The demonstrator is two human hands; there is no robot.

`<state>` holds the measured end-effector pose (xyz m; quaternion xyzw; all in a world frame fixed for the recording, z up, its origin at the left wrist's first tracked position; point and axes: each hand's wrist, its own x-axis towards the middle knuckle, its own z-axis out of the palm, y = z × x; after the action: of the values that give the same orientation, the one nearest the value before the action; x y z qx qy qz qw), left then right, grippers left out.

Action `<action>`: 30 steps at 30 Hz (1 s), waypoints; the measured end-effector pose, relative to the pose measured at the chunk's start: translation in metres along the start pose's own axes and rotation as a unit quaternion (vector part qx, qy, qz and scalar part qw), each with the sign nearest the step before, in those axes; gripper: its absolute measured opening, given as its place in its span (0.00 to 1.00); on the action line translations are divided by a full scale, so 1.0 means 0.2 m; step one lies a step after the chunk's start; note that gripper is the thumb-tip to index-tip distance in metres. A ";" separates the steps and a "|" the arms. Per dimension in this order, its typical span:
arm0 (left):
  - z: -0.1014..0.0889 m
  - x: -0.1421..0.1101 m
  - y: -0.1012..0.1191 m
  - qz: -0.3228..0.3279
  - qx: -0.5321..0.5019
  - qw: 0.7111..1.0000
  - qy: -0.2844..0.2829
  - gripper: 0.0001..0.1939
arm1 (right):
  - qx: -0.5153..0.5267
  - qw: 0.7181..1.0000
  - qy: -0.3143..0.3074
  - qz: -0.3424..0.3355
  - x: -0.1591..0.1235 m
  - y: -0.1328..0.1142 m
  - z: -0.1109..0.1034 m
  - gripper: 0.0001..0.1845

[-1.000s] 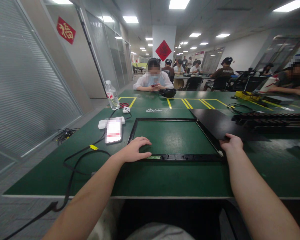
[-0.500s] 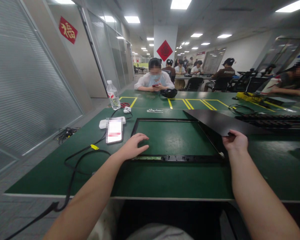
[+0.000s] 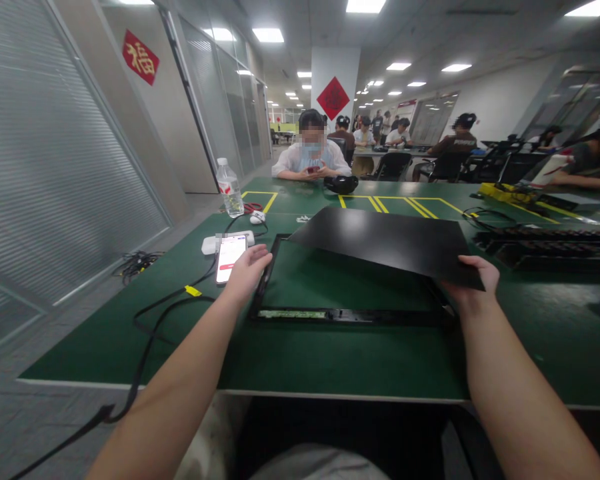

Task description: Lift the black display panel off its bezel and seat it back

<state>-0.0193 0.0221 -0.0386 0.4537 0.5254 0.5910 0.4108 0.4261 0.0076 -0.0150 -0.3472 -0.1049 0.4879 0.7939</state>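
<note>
1. The right hand [image 3: 479, 283] is pinching the black sheet [image 3: 380, 237] by its near right corner. The sheet slants over the black frame [image 3: 380, 317], which lies flat on the green bench [image 3: 340, 367].
2. Only that one hand holds the sheet, so it could slip or swing. If it drops, its edge might get scratched or bent on the frame.
3. The left hand [image 3: 247, 272] is open and holds nothing. It is between the phone [image 3: 231, 259] and the left side of the frame. I can't tell if it touches either one. A careless push there could shove the phone or slide the frame.
4. A green strip [image 3: 291, 314] sits in the near side of the frame. If the sheet came down hard there, it could hurt the strip.
5. The black cable [image 3: 146, 350] hangs over the bench's edge near the left arm. An arm catching it could tug it.
6. The frame is like a box with no bottom: green bench shows through its middle.
7. The clear bottle [image 3: 229, 190] stands upright behind the phone. I can't tell how full it is.
</note>
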 end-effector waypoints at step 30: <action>0.00 -0.06 0.20 -0.045 -0.325 0.944 0.020 0.19 | -0.291 0.931 -0.112 0.192 0.03 0.05 -0.05 0.15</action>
<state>-0.0166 0.0053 -0.0002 0.2596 0.3326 0.7193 0.5519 0.4271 0.0103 -0.0305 -0.5193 -0.2617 0.6146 0.5329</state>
